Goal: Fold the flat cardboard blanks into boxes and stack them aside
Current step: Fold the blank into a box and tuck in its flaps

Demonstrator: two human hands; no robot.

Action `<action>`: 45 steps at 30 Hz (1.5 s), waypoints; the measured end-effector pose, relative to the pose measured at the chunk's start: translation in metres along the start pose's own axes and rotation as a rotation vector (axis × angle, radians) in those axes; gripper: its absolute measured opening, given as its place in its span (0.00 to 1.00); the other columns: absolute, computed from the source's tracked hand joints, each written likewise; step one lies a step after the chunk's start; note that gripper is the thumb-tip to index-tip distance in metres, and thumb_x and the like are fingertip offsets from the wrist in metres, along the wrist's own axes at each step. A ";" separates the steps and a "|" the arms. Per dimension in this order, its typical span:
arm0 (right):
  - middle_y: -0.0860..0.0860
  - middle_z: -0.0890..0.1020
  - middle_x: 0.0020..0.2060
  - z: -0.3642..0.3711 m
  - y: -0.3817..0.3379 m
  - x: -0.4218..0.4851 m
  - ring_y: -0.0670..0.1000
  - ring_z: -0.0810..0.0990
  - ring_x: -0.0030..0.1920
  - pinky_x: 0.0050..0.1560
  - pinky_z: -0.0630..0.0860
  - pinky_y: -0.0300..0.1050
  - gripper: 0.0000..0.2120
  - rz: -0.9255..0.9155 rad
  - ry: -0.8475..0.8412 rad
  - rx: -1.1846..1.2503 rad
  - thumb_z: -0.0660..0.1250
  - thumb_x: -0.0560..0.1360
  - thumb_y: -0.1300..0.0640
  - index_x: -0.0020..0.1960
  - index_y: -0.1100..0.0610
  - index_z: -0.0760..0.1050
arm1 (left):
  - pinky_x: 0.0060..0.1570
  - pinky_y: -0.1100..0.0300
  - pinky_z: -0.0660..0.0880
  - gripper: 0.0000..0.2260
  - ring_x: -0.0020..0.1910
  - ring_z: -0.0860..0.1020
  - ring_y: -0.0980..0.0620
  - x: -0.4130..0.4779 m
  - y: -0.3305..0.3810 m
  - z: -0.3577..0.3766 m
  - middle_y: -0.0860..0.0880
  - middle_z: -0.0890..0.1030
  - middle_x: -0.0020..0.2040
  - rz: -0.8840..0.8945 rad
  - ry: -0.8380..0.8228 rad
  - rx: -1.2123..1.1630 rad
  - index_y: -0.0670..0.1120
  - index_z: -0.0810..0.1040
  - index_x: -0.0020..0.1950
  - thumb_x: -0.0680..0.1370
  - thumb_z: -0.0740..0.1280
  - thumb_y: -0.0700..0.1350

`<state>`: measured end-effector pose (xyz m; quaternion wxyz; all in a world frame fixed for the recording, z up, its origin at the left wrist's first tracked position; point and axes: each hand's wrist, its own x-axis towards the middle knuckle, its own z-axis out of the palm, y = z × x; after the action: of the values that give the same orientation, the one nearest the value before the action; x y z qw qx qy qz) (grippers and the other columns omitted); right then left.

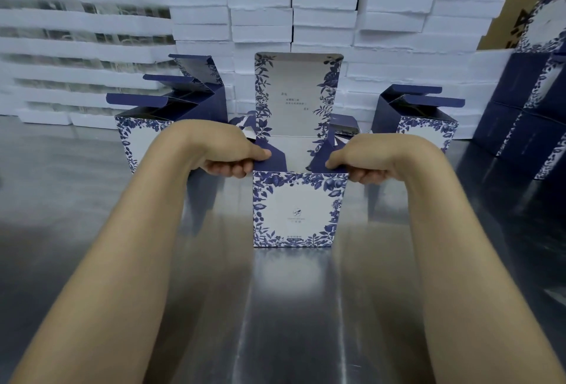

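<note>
Flap-tucking step: box [294,212] sat centre of frame, lid [298,92] upright at its back.
L hand [226,154] pinched the left side flap [272,160], thumb on top, other fingers curled tight vs. the box wall; R hand [364,163] mirrored that on the right side flap [317,163]. Best approach, I'd judge: press both flaps in level & together, keep walls square on the metal table [291,307], then bring lid fwd & tuck.

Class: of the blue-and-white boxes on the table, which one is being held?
The centre box, nearest the camera: left hand and right hand pinch its dark-blue side flaps, while the boxes either side stand untouched.
</note>
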<state>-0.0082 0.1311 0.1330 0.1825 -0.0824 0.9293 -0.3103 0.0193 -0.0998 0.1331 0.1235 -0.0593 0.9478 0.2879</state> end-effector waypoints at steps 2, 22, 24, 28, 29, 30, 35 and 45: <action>0.48 0.63 0.18 0.001 0.001 0.003 0.47 0.56 0.18 0.21 0.52 0.34 0.18 0.004 0.034 0.006 0.63 0.76 0.53 0.30 0.53 0.63 | 0.21 0.68 0.59 0.22 0.18 0.63 0.58 -0.001 0.003 0.001 0.54 0.70 0.21 0.025 0.015 -0.005 0.48 0.69 0.28 0.79 0.64 0.56; 0.46 0.75 0.30 0.014 0.012 0.028 0.49 0.70 0.34 0.37 0.66 0.41 0.07 -0.272 0.600 0.303 0.62 0.77 0.56 0.42 0.55 0.76 | 0.66 0.47 0.70 0.29 0.64 0.74 0.48 0.015 -0.011 0.006 0.48 0.73 0.68 0.251 0.403 -0.395 0.44 0.58 0.77 0.80 0.65 0.48; 0.47 0.77 0.41 0.021 0.013 0.033 0.46 0.74 0.40 0.40 0.69 0.39 0.13 -0.320 0.544 0.356 0.63 0.78 0.60 0.61 0.53 0.75 | 0.67 0.53 0.68 0.40 0.66 0.70 0.52 0.016 -0.005 0.014 0.52 0.67 0.73 0.312 0.350 -0.448 0.49 0.45 0.80 0.78 0.69 0.46; 0.47 0.73 0.60 0.031 0.015 0.041 0.44 0.72 0.51 0.43 0.68 0.33 0.27 -0.470 0.544 0.415 0.59 0.78 0.67 0.76 0.53 0.62 | 0.52 0.70 0.70 0.25 0.54 0.75 0.58 0.018 -0.002 0.018 0.53 0.72 0.63 0.413 0.405 -0.365 0.49 0.64 0.74 0.78 0.66 0.38; 0.48 0.74 0.61 0.031 0.016 0.044 0.44 0.72 0.48 0.44 0.69 0.33 0.26 -0.499 0.567 0.417 0.58 0.78 0.69 0.74 0.54 0.64 | 0.52 0.67 0.72 0.19 0.56 0.75 0.57 0.018 -0.003 0.016 0.52 0.74 0.63 0.417 0.408 -0.333 0.48 0.70 0.69 0.79 0.65 0.36; 0.50 0.76 0.60 0.030 0.017 0.043 0.45 0.73 0.46 0.45 0.70 0.34 0.25 -0.511 0.576 0.418 0.56 0.77 0.71 0.71 0.55 0.69 | 0.55 0.62 0.73 0.15 0.58 0.76 0.55 0.017 -0.006 0.014 0.51 0.76 0.62 0.412 0.402 -0.284 0.48 0.74 0.64 0.79 0.63 0.35; 0.54 0.82 0.58 0.028 0.023 0.033 0.42 0.78 0.55 0.56 0.71 0.29 0.25 -0.520 0.460 0.428 0.52 0.72 0.76 0.54 0.60 0.82 | 0.68 0.63 0.62 0.23 0.70 0.70 0.54 0.006 -0.012 0.003 0.53 0.75 0.68 0.305 0.265 -0.032 0.47 0.77 0.66 0.78 0.52 0.30; 0.40 0.75 0.66 0.009 0.013 0.009 0.41 0.69 0.68 0.66 0.63 0.37 0.17 -0.385 0.266 0.062 0.58 0.80 0.59 0.63 0.48 0.79 | 0.66 0.67 0.61 0.28 0.66 0.68 0.68 -0.012 -0.002 0.005 0.68 0.72 0.67 0.488 -0.002 0.042 0.62 0.76 0.64 0.65 0.75 0.63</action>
<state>-0.0131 0.1337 0.1157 -0.0017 -0.2108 0.9023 -0.3760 0.0326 -0.0979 0.1318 0.0524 0.1745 0.9396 0.2896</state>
